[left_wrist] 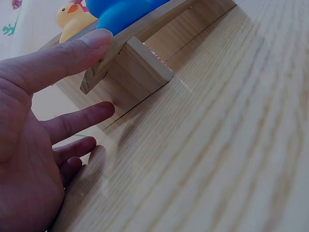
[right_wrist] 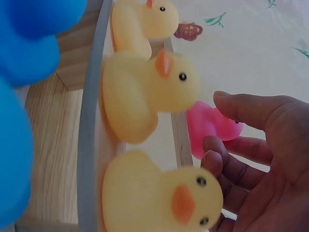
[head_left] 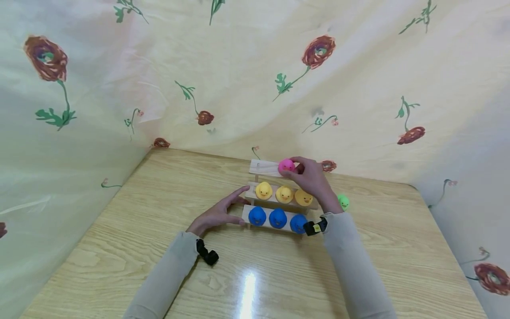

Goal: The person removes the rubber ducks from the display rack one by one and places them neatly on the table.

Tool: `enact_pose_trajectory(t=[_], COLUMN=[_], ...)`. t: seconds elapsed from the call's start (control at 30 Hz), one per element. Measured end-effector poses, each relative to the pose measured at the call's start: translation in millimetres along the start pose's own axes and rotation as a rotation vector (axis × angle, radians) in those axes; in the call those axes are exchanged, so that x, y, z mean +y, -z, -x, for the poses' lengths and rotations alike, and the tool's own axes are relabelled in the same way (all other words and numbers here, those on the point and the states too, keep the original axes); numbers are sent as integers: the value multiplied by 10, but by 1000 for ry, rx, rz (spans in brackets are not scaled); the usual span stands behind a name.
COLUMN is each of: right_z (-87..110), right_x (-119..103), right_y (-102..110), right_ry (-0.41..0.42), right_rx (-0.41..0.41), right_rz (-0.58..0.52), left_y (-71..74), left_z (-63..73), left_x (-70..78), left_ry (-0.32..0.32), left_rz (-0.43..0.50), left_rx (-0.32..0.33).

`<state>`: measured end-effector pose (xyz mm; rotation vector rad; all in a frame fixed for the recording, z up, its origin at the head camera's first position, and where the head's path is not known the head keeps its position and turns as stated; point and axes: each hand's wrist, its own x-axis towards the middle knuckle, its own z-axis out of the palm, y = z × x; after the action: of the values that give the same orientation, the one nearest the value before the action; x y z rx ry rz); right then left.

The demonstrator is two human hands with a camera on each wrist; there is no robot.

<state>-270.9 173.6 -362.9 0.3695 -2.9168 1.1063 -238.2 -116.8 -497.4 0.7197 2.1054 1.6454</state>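
Note:
A three-step wooden rack point(head_left: 249, 213) stands on the table. Along its lowest step sit three blue rubber ducks point(head_left: 257, 215), with three yellow rubber ducks point(head_left: 284, 194) on the middle one. At the top step, my right hand point(head_left: 312, 177) holds a pink rubber duck point(head_left: 286, 166) between thumb and fingers; the right wrist view shows the pink duck point(right_wrist: 207, 126) against that step's board. My left hand point(head_left: 217, 215) is at the rack's left end, fingers spread. In the left wrist view its thumb point(left_wrist: 72, 55) rests at the bottom step's edge, beside a blue duck point(left_wrist: 120, 17).
A green rubber duck point(head_left: 343, 202) is on the table to the right of the rack, partly behind my right forearm. Flower-printed cloth point(head_left: 239, 66) hangs behind the table point(head_left: 131, 212) and along its sides.

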Motion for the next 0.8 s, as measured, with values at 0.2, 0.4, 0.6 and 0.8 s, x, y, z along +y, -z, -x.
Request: enact_pose_trajectory(t=[0.2, 0.4, 0.6, 0.8], right_z=[29, 84, 154, 196], right_x=[87, 149, 194, 260], right_y=[71, 148, 234, 301], right_ry=[-20, 3, 9, -3], right_rx=[2, 19, 40, 56], right_rz=[10, 48, 70, 85], left_y=[3, 1, -1, 1], left_z=[-6, -6, 10, 28], left_x=[4, 4, 20, 35], left_ry=[6, 11, 3, 8], left_rz=[1, 8, 6, 7], left_rx=[3, 6, 1, 0])
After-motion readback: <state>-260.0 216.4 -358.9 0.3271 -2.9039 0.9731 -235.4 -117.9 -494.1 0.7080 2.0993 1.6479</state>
